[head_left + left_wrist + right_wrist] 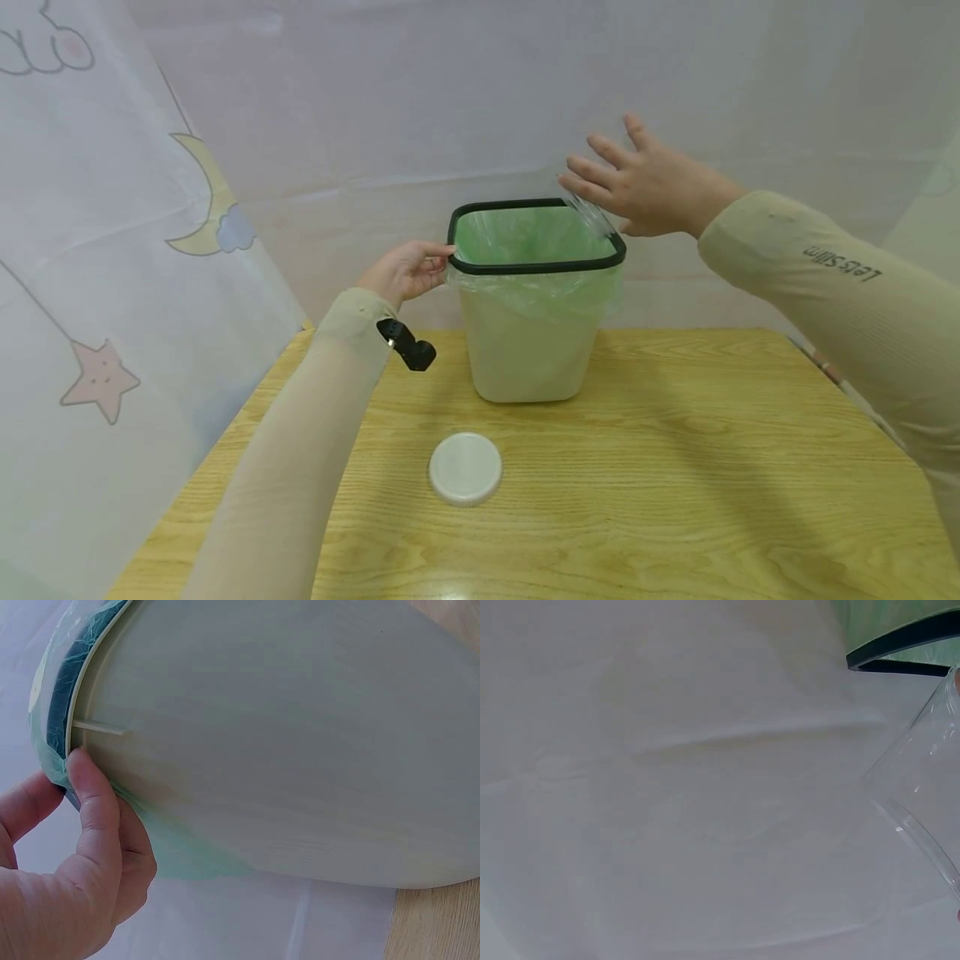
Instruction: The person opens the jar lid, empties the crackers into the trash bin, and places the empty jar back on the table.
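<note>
A pale bin [528, 350] lined with a green bag stands on the wooden table [675, 467]. My left hand [408, 268] grips its black rim [536, 267] at the left side, and in the left wrist view the thumb [94, 802] presses the bag edge against the bin wall [300, 735]. My right hand [645, 187] is above the bin's back right corner and holds a clear jar [592, 212] tilted over the opening, fingers spread. The right wrist view shows the jar [922, 795] at the right edge, near the rim [904, 645]. Its inside cannot be made out.
A round white lid [465, 468] lies flat on the table in front of the bin. A white sheet printed with a moon and star [112, 250] hangs at the left, and a plain sheet covers the back.
</note>
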`<state>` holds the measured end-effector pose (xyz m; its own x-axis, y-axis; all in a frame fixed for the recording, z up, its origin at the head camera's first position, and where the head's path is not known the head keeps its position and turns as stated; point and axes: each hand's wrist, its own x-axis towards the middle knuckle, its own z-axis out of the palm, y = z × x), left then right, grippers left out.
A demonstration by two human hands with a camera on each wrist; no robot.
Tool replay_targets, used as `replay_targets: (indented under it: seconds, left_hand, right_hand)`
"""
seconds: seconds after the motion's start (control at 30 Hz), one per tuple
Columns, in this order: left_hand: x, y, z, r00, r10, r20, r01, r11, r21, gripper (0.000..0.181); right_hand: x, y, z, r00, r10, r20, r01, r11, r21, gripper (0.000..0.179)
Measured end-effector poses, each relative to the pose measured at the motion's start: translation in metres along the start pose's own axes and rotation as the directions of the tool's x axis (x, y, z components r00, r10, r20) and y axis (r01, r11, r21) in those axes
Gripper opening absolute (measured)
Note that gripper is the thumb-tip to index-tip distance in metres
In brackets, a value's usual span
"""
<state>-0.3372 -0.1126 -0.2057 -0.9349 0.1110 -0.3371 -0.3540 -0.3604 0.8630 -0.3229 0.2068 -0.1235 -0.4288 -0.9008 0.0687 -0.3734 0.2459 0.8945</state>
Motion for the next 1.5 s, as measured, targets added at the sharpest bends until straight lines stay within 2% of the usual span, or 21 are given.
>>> replay_targets:
  seconds: [0.33,0.47,0.57,0.73,0.83,0.9,1.07,1.13,1.3,1.5]
  left_hand:
    - [0.000,0.000,0.000,1.000,0.007,0.009,-0.007,1.000,-0.012,0.061]
    - [-0.001,-0.001,0.000,1.000,0.014,0.012,-0.014,1.000,-0.012,0.057]
    - [-0.001,-0.002,0.001,1.000,0.018,0.008,-0.018,1.000,-0.020,0.045]
    - [0.001,-0.004,0.001,1.000,0.030,0.005,-0.029,0.999,-0.039,0.015]
    - [0.001,-0.006,0.001,0.999,0.039,0.014,-0.038,0.998,-0.059,0.008]
    - [0.001,-0.006,0.000,0.999,0.047,0.019,-0.046,0.997,-0.061,0.011]
    - [-0.003,-0.007,0.000,0.997,0.054,0.047,-0.052,0.998,-0.040,0.046]
    - [-0.005,-0.007,-0.001,0.996,0.059,0.065,-0.057,0.998,-0.027,0.053]
    - [-0.009,-0.010,-0.007,0.993,0.076,0.093,-0.077,0.997,0.003,0.055]
    - [-0.014,-0.017,-0.009,0.992,0.087,0.096,-0.090,0.995,0.035,0.055]
  right_hand:
    - [-0.002,-0.001,-0.001,1.000,0.009,0.009,-0.009,1.000,0.011,0.103]
    - [-0.005,-0.002,-0.001,0.999,0.038,0.022,-0.039,0.998,0.053,0.105]
    - [-0.009,-0.002,-0.001,0.997,0.070,0.019,-0.072,0.992,0.102,0.105]
    - [-0.015,-0.003,0.000,0.993,0.116,-0.016,-0.112,0.984,0.141,0.107]
    - [-0.018,-0.004,0.002,0.988,0.149,-0.038,-0.141,0.975,0.172,0.107]
    - [-0.021,-0.005,0.003,0.983,0.179,-0.044,-0.166,0.964,0.210,0.106]
    - [-0.026,-0.007,0.005,0.966,0.258,-0.029,-0.238,0.922,0.306,0.103]
    - [-0.028,-0.008,0.005,0.959,0.284,-0.011,-0.265,0.908,0.325,0.104]
    - [-0.033,-0.012,0.005,0.948,0.318,0.009,-0.303,0.893,0.332,0.107]
    - [-0.038,-0.017,0.010,0.931,0.365,-0.034,-0.327,0.869,0.371,0.110]
